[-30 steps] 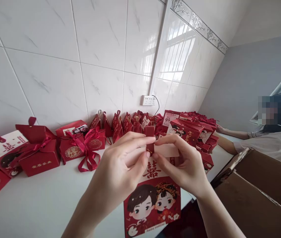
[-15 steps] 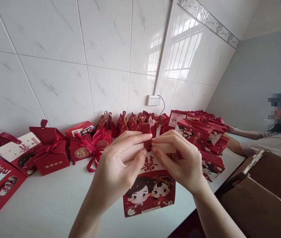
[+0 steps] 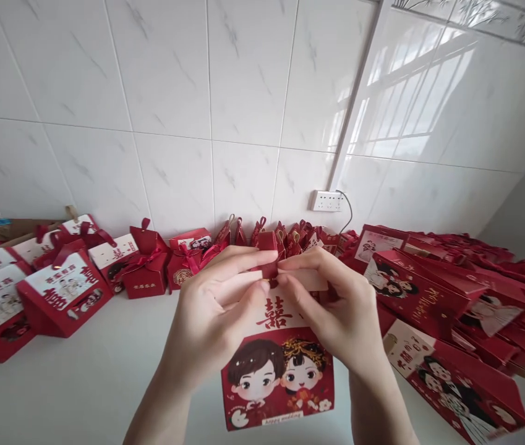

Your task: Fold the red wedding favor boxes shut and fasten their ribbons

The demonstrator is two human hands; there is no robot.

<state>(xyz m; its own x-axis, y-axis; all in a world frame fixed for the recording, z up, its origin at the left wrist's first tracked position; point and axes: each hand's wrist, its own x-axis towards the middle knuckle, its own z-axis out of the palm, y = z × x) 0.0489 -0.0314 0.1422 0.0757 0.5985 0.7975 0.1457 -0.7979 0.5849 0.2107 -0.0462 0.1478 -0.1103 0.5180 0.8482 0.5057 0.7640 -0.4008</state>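
Left hand (image 3: 218, 309) pinches the red ribbon strap (image 3: 266, 241); couple-print wedding box (image 3: 281, 380) below it, over the bench (image 3: 206, 405), contact unclear; right hand (image 3: 339, 296) pinches the strap's right edge; uneven pull could crease the box top; a rightward forearm swing could topple the stacked boxes (image 3: 429, 293).

Indoor workroom, by look of it; whether in home or shop, cannot tell. White table (image 3: 95, 389) along marbled tile wall (image 3: 169, 74), socket strip (image 3: 328, 201) with cord (image 3: 349, 211) above it, reflection (image 3: 420, 93) of barred window in glossy tiles. Red boxes (image 3: 65, 303) in rows at left, pile (image 3: 429, 290) at right: looks like stock. Left hand (image 3: 220, 315) and right hand (image 3: 334, 303) on box (image 3: 278, 377) printed "happy wedding": handwork.
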